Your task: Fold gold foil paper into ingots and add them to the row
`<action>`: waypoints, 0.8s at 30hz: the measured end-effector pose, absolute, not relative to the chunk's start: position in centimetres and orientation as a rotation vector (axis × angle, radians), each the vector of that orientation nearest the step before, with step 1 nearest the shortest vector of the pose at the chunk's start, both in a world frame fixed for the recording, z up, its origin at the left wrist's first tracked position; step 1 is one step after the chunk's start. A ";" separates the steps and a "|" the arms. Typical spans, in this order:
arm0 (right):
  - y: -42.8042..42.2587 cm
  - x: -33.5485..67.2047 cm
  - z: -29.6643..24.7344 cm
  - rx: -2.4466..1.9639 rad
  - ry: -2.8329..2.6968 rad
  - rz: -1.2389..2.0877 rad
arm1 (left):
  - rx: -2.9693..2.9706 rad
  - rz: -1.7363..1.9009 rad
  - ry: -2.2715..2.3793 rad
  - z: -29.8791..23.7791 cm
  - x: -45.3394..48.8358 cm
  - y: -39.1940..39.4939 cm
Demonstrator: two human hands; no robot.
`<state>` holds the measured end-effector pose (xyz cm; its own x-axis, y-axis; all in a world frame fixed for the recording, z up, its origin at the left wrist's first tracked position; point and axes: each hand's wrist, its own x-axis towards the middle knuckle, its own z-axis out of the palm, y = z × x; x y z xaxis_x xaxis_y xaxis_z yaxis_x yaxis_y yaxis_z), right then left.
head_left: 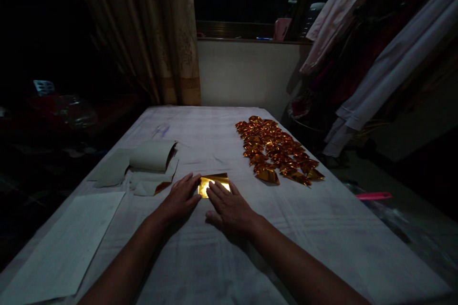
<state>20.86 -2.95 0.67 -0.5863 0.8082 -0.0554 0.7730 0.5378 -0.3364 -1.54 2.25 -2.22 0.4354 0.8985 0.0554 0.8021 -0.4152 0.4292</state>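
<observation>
A small sheet of shiny gold foil paper (214, 183) lies flat on the white cloth-covered table (322, 228). My left hand (181, 198) rests on its left edge with the fingers stretched flat. My right hand (229, 207) lies over its lower right part, fingers also stretched out and pressing down. Neither hand grips anything. To the right and farther back sits a pile of several folded gold foil pieces (277, 150).
A curled stack of grey-backed sheets (150, 162) lies left of my hands, and a flat pale sheet (64, 243) sits at the near left. A curtain (157, 33) hangs behind; clothes (375, 57) hang at the right. A pink item (374, 196) lies beyond the table's right edge.
</observation>
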 end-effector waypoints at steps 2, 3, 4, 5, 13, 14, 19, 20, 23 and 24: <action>-3.0 21.7 0.7 -1.428 -2.670 0.508 | 2.351 0.380 1.457 -2.2 -1.5 2.3; -3.1 22.2 0.7 -1.454 -2.669 0.504 | 2.354 0.368 1.454 -2.1 -1.5 2.3; -3.1 22.7 0.6 -1.479 -2.663 0.495 | 2.360 0.358 1.445 -2.1 -1.6 2.3; -3.2 23.1 0.6 -1.501 -2.651 0.480 | 2.369 0.352 1.436 -2.0 -1.6 2.3; -3.6 24.8 -0.2 -1.522 -2.618 0.414 | 2.630 0.379 1.412 -1.2 0.7 0.3; -3.6 24.8 -0.3 -1.519 -2.618 0.401 | 2.662 0.358 1.368 -1.1 1.3 -0.2; -3.5 24.7 -0.3 -1.528 -2.609 0.400 | 2.667 0.211 1.296 -0.9 3.5 -1.7; -3.6 24.7 -0.2 -1.532 -2.607 0.412 | 2.665 0.175 1.303 -0.9 3.5 -1.7; -3.6 24.7 0.1 -1.540 -2.604 0.437 | 2.653 0.090 1.343 -0.8 2.6 -1.7; -3.6 24.6 0.1 -1.543 -2.602 0.442 | 2.651 0.067 1.357 -0.8 2.1 -1.7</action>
<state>24.64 -3.65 0.11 -0.4879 0.8698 -0.0738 0.8454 0.4498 -0.2880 2.10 -1.75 -0.80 0.5868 0.8090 -0.0343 0.8017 -0.5745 0.1650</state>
